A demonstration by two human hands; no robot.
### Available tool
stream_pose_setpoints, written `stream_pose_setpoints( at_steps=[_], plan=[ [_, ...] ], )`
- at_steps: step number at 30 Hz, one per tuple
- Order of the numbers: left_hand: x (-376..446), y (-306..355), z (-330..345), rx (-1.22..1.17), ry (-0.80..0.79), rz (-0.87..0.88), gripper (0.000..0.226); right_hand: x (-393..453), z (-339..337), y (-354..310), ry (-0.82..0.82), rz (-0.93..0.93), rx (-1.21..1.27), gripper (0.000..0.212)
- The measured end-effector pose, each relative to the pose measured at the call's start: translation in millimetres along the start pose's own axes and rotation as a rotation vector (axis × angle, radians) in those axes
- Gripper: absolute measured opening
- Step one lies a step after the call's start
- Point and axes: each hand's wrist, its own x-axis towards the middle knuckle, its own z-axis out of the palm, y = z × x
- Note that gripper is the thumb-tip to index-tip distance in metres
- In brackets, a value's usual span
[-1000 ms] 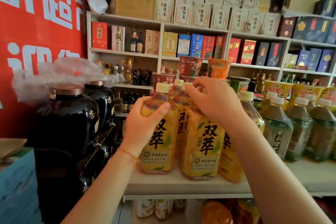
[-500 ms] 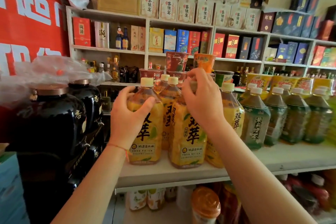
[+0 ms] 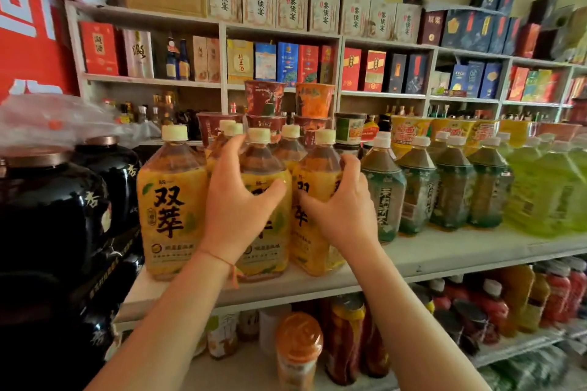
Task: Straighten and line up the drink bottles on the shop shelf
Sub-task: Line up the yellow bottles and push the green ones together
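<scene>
Three large yellow-labelled tea bottles stand at the front of the white shelf (image 3: 444, 259). The leftmost yellow bottle (image 3: 171, 209) stands free. My left hand (image 3: 236, 200) grips the middle yellow bottle (image 3: 265, 168), thumb on its front. My right hand (image 3: 344, 209) grips the right yellow bottle (image 3: 317, 174), fingers curled round its right side. More yellow bottles stand behind them. To the right runs a row of green-labelled tea bottles (image 3: 386, 187), then pale green bottles (image 3: 546, 187).
Black ceramic jars (image 3: 57, 216) crowd the left edge. Stacked cup noodles (image 3: 265, 101) stand behind the bottles. Boxed liquor fills the back wall shelves (image 3: 287, 62). A lower shelf holds orange and red drink bottles (image 3: 298, 346).
My left hand left the leftmost yellow bottle and now grips the middle one. My right hand dropped from the middle bottle's neck to the right bottle's body. The view swung right.
</scene>
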Motion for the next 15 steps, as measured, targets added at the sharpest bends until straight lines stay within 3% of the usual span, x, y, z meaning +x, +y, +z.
stream_pose_setpoints(
  at_steps=[7,15],
  plan=[
    [-6,-3,33,-0.203,0.072,-0.202,0.065,16,-32,38,0.046,-0.016,-0.033,0.089],
    [-15,10,83,-0.173,0.130,-0.170,0.076,22,-35,57,0.112,-0.084,-0.112,0.092]
  ],
)
